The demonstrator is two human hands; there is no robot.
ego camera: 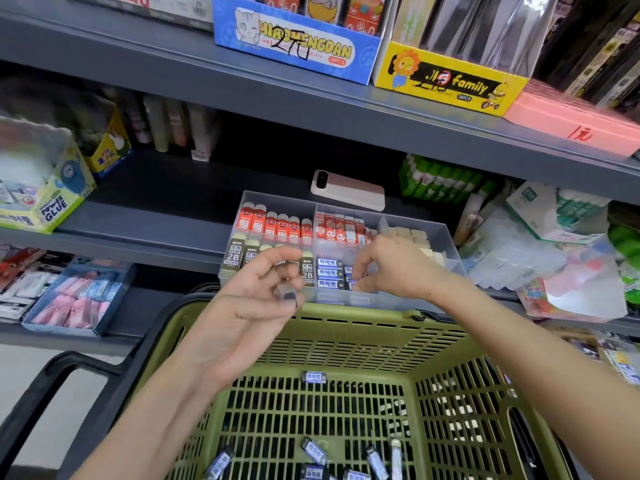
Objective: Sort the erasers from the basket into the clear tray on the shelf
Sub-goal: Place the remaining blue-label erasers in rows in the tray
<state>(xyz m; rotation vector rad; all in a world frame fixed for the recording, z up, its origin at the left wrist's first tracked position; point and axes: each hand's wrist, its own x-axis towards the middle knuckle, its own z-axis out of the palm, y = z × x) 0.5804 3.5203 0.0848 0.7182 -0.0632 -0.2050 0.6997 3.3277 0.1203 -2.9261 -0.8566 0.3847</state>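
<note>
A green basket (346, 327) sits below the shelf with several dark, blue-labelled erasers (313, 376) on its slotted floor. The clear tray (446, 244) on the shelf holds rows of red, 2B and blue-labelled erasers in compartments. My left hand (256, 303) hovers above the basket's far rim and pinches a dark eraser (288, 293) in its fingertips. Inside the tray's front middle compartment, my right hand (391, 268) pinches a blue-labelled eraser (353, 280) beside the stacked ones.
A pink phone (348, 190) lies behind the tray. A Power Glue box (45, 192) stands at the left, plastic-wrapped goods (554, 258) at the right. A blue tray of pink erasers (76, 299) sits on the lower shelf. The basket's black handle (52, 382) juts left.
</note>
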